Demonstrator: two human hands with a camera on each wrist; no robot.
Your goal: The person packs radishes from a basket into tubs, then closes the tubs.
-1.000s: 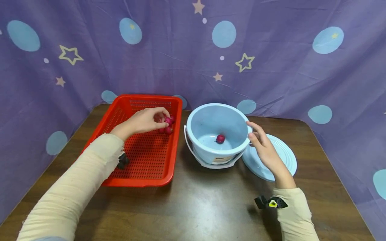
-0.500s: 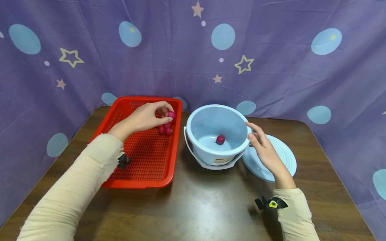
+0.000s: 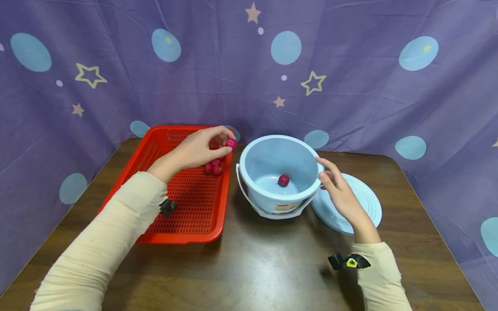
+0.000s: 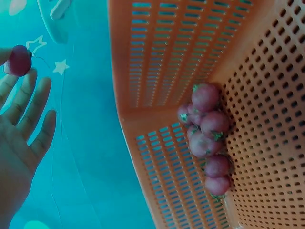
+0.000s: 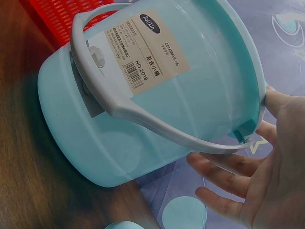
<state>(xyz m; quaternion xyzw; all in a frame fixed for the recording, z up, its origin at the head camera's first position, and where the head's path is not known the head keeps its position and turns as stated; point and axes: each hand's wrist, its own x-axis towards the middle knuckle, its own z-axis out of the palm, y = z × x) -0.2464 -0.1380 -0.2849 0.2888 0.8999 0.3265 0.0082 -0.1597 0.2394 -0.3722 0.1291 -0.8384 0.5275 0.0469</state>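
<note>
- Left hand (image 3: 196, 149): thumb and fingertips pinch a single radish (image 3: 231, 144); in the left wrist view the other fingers are spread and a thin root trails from it.
- That radish shows against the basket's side rim nearest the bucket; whether it is past that rim, I cannot tell.
- Basket (image 3: 190, 207): red, perforated, beneath the left hand and forearm.
- Radish pile (image 4: 202, 144): inside the basket, bunched against its wall, below the left hand.
- Right hand (image 3: 340, 190): thumb and forefinger grip the bucket's rim near the handle joint; the remaining fingers are loosely bent beneath.
- Bucket (image 3: 272, 201): light blue, upright between the hands, its handle (image 3: 278, 214) lowered towards the person.
- Lone radish (image 3: 283, 180): on the bucket's floor, to the right hand's left.
- Lid (image 3: 367, 194): light blue, flat on the table (image 3: 256, 268), partly behind the right hand.
</note>
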